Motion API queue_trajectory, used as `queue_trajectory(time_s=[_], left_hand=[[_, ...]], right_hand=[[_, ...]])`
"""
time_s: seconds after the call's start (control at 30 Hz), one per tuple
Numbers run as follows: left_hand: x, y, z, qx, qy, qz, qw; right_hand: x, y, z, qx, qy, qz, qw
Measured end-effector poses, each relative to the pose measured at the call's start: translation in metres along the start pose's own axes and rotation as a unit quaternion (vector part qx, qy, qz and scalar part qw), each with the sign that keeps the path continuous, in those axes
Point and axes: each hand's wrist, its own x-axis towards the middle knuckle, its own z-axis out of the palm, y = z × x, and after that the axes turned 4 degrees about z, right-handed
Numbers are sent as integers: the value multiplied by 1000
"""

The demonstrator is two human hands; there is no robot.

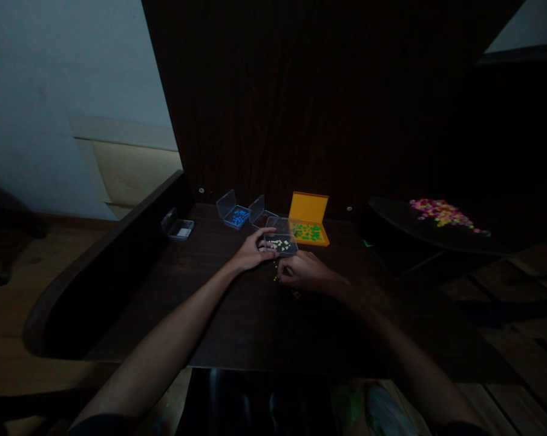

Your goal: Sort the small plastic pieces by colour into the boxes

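My left hand point(256, 249) is closed around the left side of a clear plastic box point(293, 249), whose lid stands open at the back. Several small pale yellow pieces point(280, 244) lie in this box. Just in front of it, my right hand point(303, 269) is low over the desk with its fingers pinched together; whatever is between the fingertips is too small to make out. A few loose yellow pieces point(275, 279) lie on the desktop beside those fingertips, and more are partly hidden near the right wrist.
Behind are an open orange box point(310, 207) of green pieces, a clear box of blue pieces point(239, 217) and another clear box point(256, 209). A small clear case point(181, 229) stands left. Colourful pieces point(443, 213) are heaped on a dark surface at right. A raised side panel point(105, 260) edges the desk.
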Motion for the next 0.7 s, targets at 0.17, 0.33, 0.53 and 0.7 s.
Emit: queue_trajectory(time_s=[0.17, 0.33, 0.53, 0.7], left_hand=[[0, -1, 0, 6, -5, -3, 1000], [0, -1, 1, -3, -3, -11, 1000], [0, -3, 1, -18, -4, -7, 1000], [0, -2, 1, -24, -10, -5, 1000]], right_hand=[[4, 17, -20, 30, 76, 21, 996], [22, 35, -26, 8, 112, 39, 993], [38, 40, -22, -60, 91, 48, 993], [42, 39, -19, -79, 89, 43, 992]])
